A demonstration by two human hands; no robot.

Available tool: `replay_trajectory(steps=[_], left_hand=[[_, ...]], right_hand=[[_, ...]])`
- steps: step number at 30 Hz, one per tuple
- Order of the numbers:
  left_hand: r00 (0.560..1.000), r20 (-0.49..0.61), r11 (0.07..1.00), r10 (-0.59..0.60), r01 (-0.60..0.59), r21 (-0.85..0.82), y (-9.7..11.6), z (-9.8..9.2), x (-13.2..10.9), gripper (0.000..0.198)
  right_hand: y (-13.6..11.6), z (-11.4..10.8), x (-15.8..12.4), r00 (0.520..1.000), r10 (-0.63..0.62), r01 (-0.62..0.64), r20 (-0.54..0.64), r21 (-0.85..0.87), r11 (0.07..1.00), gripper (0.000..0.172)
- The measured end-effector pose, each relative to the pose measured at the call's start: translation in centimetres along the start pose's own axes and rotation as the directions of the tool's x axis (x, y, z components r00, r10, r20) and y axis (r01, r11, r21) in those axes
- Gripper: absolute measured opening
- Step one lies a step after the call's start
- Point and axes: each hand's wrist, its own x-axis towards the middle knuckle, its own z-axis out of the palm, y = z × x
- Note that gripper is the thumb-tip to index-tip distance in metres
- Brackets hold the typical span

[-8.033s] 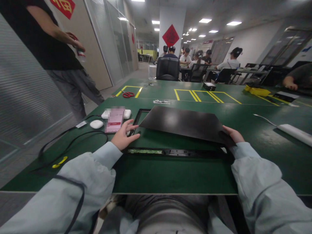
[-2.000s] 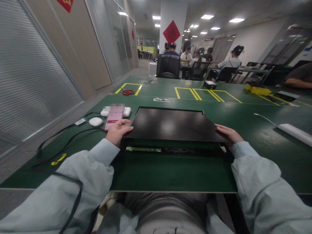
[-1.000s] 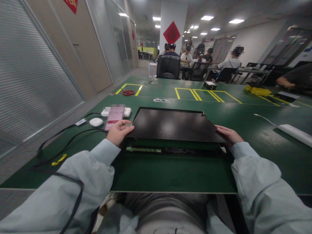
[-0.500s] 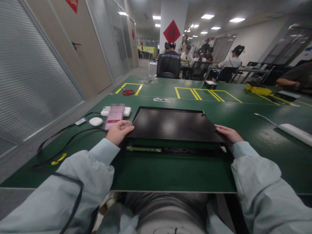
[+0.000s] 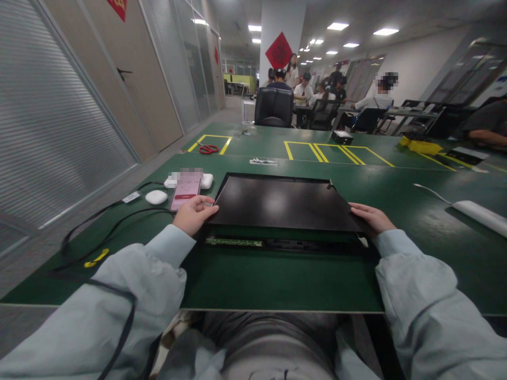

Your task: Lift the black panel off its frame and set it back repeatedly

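A large flat black panel (image 5: 281, 203) lies over a black frame (image 5: 285, 245) on the green table (image 5: 277, 279), its near edge raised a little above the frame's bottom bar, where a green circuit strip (image 5: 233, 242) shows. My left hand (image 5: 193, 214) grips the panel's near left corner with curled fingers. My right hand (image 5: 370, 217) holds the near right corner, fingers on top. Both sleeves are pale blue.
A phone (image 5: 185, 191) with a lit pink screen, a white case (image 5: 206, 181) and a white puck (image 5: 156, 197) lie left of the panel, with black cables (image 5: 114, 224). Red scissors (image 5: 208, 149) lie farther back. A white bar (image 5: 479, 217) lies right. Other people sit at far tables.
Since eight seconds ago the panel has swung from a skewed, raised position down square over the frame, and the standing person at left has gone. In the last second almost nothing moves.
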Motion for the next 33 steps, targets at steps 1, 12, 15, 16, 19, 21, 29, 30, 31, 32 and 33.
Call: replay_trajectory(steps=[1,12,15,16,19,21,29,30,31,32,33], left_hand=[[1.0,0.008,1.0,0.008,-0.008,0.014,0.0,-0.1,0.0,0.06],[0.993,0.074,0.989,0.09,-0.098,0.11,0.3,-0.3,0.0,0.046],[0.991,0.08,0.983,0.104,-0.115,0.146,0.2,-0.4,0.0,0.045],[0.991,0.082,0.979,0.109,-0.121,0.161,0.2,-0.4,0.0,0.044],[0.989,0.085,0.97,0.122,-0.137,0.201,0.2,-0.4,-0.1,0.041],[0.987,0.086,0.961,0.137,-0.154,0.23,0.2,-0.3,-0.2,0.039],[0.971,0.088,0.869,0.221,-0.237,0.433,0.4,-0.6,-0.6,0.03],[0.969,0.094,0.855,0.23,-0.247,0.455,0.4,-0.6,-0.6,0.028],[0.966,0.101,0.841,0.239,-0.258,0.476,0.4,-0.7,-0.6,0.027],[0.962,0.11,0.826,0.249,-0.27,0.494,0.4,-0.7,-0.6,0.025],[0.959,0.12,0.812,0.259,-0.283,0.511,0.4,-0.8,-0.6,0.023]], right_hand=[[-0.1,-0.1,0.0,1.0,0.012,-0.012,0.021,0.006,1.0,0.024],[0.6,0.1,0.1,0.999,-0.031,0.032,-0.036,0.018,0.999,0.026],[0.8,0.0,0.2,0.999,-0.031,0.032,-0.025,0.011,0.999,0.025],[0.8,0.0,0.2,0.999,-0.036,0.037,-0.016,0.007,0.999,0.025],[0.6,-0.1,0.1,0.998,-0.057,0.057,0.012,0.005,0.998,0.025],[0.3,-0.2,0.1,0.998,-0.049,0.048,0.034,0.008,0.999,0.025],[-0.7,-0.5,-0.1,0.997,0.05,-0.051,0.053,0.027,0.998,0.029],[-0.8,-0.5,-0.2,0.997,0.059,-0.06,0.049,0.025,0.998,0.029],[-0.9,-0.5,-0.2,0.997,0.066,-0.067,0.046,0.016,0.998,0.028],[-0.9,-0.5,-0.2,0.997,0.066,-0.066,0.039,0.005,0.998,0.027],[-1.0,-0.6,-0.1,0.997,0.067,-0.067,0.039,-0.005,0.998,0.028]])
